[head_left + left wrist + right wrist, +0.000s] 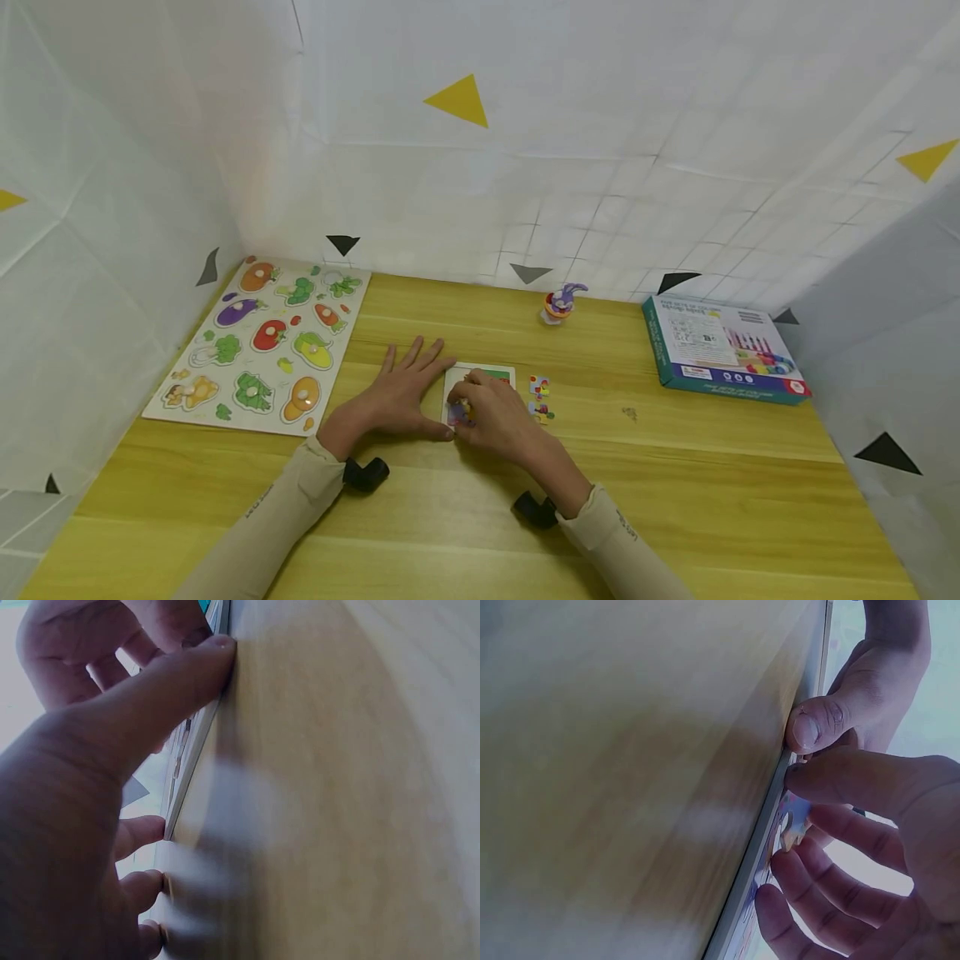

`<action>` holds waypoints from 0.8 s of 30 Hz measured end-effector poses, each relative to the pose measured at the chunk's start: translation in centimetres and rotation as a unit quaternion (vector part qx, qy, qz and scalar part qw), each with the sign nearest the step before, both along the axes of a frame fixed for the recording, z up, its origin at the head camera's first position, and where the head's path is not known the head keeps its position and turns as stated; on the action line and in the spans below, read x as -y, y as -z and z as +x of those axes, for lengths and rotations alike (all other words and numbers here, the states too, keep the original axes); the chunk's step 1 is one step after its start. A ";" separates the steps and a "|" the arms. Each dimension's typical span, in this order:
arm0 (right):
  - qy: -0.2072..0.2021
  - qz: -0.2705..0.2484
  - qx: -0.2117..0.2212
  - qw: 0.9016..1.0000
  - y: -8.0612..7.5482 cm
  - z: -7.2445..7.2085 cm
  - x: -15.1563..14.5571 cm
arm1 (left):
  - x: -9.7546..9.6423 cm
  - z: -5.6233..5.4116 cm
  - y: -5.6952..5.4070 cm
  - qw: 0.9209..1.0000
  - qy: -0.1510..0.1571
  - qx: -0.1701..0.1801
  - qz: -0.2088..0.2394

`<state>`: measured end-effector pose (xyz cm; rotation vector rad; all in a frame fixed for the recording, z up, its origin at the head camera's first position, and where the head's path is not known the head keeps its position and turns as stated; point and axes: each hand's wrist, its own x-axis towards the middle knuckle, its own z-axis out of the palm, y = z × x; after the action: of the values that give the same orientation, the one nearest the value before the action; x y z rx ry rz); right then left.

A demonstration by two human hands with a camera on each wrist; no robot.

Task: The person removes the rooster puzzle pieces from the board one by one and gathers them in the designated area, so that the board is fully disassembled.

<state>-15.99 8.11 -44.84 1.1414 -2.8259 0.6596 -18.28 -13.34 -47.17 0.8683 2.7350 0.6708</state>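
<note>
A small white-edged puzzle board [453, 375] lies on the table, partly hidden under the hands. At its left side my left hand [397, 398] lies spread, fingers straight, with the thumb [202, 671] and a fingertip touching the board's edge. Over the board, my right hand [497, 417] pinches a jigsaw piece [796, 814] between thumb and fingers. The piece stands tilted against the board's surface, close to the left thumb. Just right of the board lie two loose jigsaw pieces, an upper piece [538, 385] and a lower piece [540, 412].
A vegetable peg puzzle [262, 367] lies on the left of the wooden table [675, 517]. Towards the back stands a purple rabbit figure [558, 305]. A teal-edged flat box [723, 348] rests at the right. White sheeting [420, 192] encloses the back and sides.
</note>
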 end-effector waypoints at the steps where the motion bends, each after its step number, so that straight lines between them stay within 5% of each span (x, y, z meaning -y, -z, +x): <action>1: 0.001 -0.001 0.001 1.000 0.0 0.0 0.0 | 0.0 0.0 0.0 1.000 0.000 0.001 -0.001; 24: 0.007 -0.032 -0.023 0.999 -0.6 1.0 -0.6 | 0.0 0.0 0.1 1.000 0.001 -0.007 -0.004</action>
<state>-15.03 8.73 -44.27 1.1104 -2.7506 0.7092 -18.30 -13.33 -47.25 0.8754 2.7466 0.6558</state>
